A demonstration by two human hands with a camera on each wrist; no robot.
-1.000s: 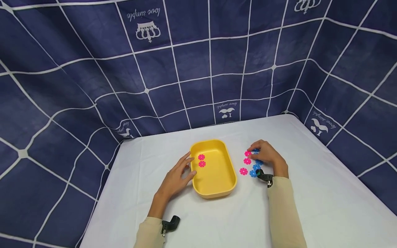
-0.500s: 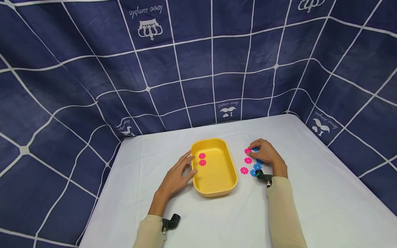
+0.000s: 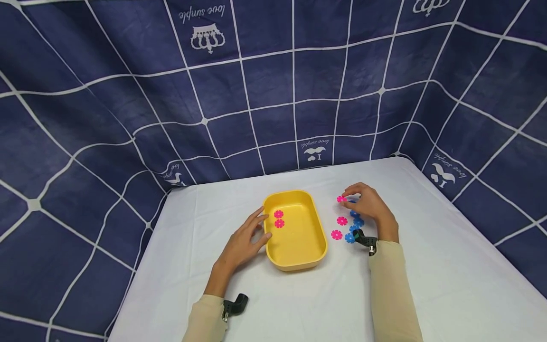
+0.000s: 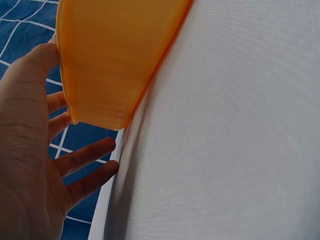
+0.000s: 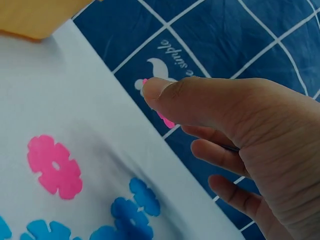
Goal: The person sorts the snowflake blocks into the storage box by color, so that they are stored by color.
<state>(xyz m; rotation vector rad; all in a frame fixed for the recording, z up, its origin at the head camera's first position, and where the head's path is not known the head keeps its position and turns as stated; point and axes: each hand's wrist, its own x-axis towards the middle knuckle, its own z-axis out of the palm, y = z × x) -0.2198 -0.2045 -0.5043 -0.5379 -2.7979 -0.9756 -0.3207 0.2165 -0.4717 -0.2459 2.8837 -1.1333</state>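
A yellow plastic tray stands on the table with two pink flower-shaped discs in its upper left part. My left hand rests at its left rim, thumb and fingertips touching it, fingers loosely spread. To the right of the tray, my right hand pinches a pink flower-shaped disc between thumb and forefinger, raised above the table. The thumb hides most of that disc in the right wrist view. Below the hand lie two more pink discs and several blue ones, partly hidden by hand and wrist.
A white cloth covers the table. A dark blue curtain with white grid lines hangs behind it and on both sides. Each wrist wears a small black camera.
My right hand pinches the farthest pink disc and has lifted it slightly up and away from the table. My left hand stays at the tray's rim.
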